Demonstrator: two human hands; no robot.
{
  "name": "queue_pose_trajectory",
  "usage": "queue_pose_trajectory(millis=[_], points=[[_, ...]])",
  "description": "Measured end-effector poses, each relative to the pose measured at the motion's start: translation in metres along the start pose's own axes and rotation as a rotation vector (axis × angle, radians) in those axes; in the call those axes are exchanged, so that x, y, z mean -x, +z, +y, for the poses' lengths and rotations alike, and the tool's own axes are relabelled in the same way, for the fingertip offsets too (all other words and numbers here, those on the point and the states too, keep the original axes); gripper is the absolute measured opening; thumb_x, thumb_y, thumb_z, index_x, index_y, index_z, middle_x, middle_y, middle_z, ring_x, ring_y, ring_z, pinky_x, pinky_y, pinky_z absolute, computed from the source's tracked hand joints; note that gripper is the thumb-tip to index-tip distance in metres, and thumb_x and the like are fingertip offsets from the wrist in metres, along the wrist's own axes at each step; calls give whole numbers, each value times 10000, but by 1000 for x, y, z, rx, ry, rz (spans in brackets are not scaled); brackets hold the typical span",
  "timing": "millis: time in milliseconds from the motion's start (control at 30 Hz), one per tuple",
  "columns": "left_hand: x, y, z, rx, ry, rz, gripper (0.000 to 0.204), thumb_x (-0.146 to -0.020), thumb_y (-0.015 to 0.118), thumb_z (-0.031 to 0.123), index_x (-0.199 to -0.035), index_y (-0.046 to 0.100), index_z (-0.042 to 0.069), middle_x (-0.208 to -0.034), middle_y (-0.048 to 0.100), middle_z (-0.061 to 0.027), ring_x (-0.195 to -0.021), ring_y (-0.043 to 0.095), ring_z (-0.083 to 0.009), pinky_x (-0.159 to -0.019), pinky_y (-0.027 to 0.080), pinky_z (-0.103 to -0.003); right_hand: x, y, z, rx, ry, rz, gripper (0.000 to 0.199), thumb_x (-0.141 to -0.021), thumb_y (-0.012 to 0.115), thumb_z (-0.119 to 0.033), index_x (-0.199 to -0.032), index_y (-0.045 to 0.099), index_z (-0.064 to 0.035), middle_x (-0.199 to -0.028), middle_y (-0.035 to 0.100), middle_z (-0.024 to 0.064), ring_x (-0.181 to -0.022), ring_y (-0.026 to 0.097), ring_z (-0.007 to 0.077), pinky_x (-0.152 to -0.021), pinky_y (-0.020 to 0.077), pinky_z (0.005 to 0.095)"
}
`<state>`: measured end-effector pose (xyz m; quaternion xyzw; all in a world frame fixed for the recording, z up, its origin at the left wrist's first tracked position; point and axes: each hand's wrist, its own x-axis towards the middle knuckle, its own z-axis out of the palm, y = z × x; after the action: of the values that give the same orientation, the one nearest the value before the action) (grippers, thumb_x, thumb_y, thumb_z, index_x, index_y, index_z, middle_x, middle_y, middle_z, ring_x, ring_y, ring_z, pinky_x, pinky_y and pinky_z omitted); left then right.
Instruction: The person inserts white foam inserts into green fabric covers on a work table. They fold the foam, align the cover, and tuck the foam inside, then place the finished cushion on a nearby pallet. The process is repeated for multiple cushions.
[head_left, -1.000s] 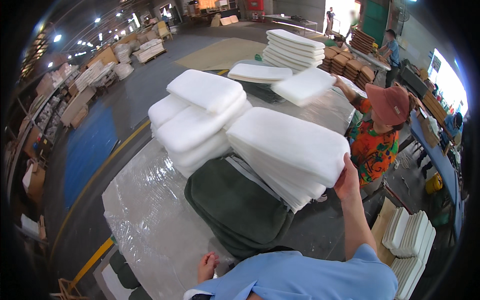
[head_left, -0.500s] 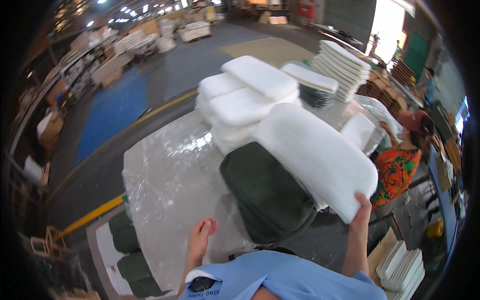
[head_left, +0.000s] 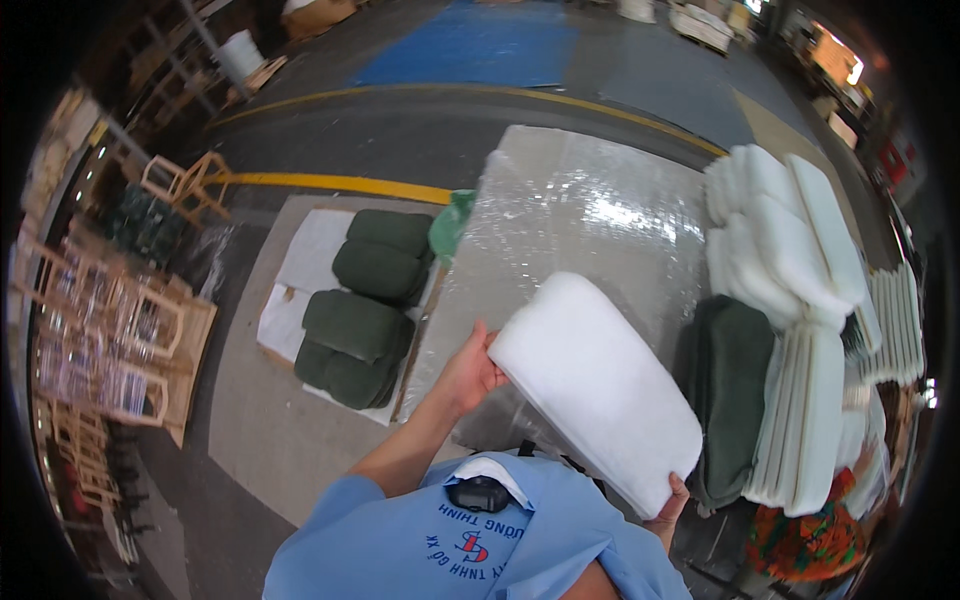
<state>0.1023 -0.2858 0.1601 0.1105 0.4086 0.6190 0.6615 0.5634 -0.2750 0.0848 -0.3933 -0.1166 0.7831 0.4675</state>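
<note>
The person holds a white foam cushion (head_left: 595, 385) in front of the chest, above the near edge of the table covered with shiny plastic sheet (head_left: 580, 220). The left hand (head_left: 468, 372) grips the cushion's upper left corner, fingers closed on the edge with the thumb on top. The right hand (head_left: 668, 505) holds the lower right corner from below; only some fingertips show, pressed on the foam (the rest is hidden behind the cushion). The long axis of the cushion runs from upper left to lower right, with the broad face turned up toward the camera.

Just right of the cushion lies a dark green cover (head_left: 728, 395), and beside it a row of flat white foam slabs (head_left: 805, 420) standing on edge. Farther right of the cushion, a pile of white cushions (head_left: 780, 230) rests on the table; their exact number cannot be told.

Left of the cushion, on the floor, four dark green filled cushions (head_left: 368, 305) lie stacked on white sheets (head_left: 310, 255). Beyond them is a yellow floor line (head_left: 330, 184).
</note>
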Motion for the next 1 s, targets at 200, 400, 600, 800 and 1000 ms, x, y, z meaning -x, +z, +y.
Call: queue_pose_trajectory(millis=[200,400,600,800,1000], points=[[61,-28,0,-61,39,-101,864,-1126,237,695,-1552,528,2,-1440,655,-78,-1343,591,-200,-1168,428,-403,-61,-26,22,78,283,6,869,-870,753,-297,-1601,418,32,-1542,578,249,-1358,603,457,-1179,468,619],[83,-1,33,-192,145,-200,894,-1109,311,718,-1498,608,-31,-1390,634,-87,-1214,592,-203,-1086,415,-344,-99,-21,26,181,432,-50,771,-946,708,-331,-1578,456,30,-1541,590,226,-1397,583,435,-1215,431,621],[66,-1,54,-279,208,-310,926,-1078,394,740,-1495,599,-62,-1464,572,-134,-1296,554,-236,-1111,409,-380,-112,-5,40,165,370,-137,708,-961,703,-288,-1564,484,10,-1536,598,211,-1421,563,418,-1226,418,614],[51,23,72,-339,319,-530,1001,-955,732,631,-1646,397,-12,-1639,438,-154,-1531,441,-274,-1280,314,-425,-107,2,61,53,252,-147,723,-924,740,-231,-1562,490,1,-1538,604,177,-1440,544,405,-1253,378,619],[36,103,83,-593,480,-428,909,-863,895,37,-1627,404,19,-1560,548,-105,-1412,540,-191,-1178,434,-367,-130,60,74,26,201,-273,750,-906,811,-232,-1573,500,-89,-1490,627,113,-1365,604,329,-1159,459,590]])
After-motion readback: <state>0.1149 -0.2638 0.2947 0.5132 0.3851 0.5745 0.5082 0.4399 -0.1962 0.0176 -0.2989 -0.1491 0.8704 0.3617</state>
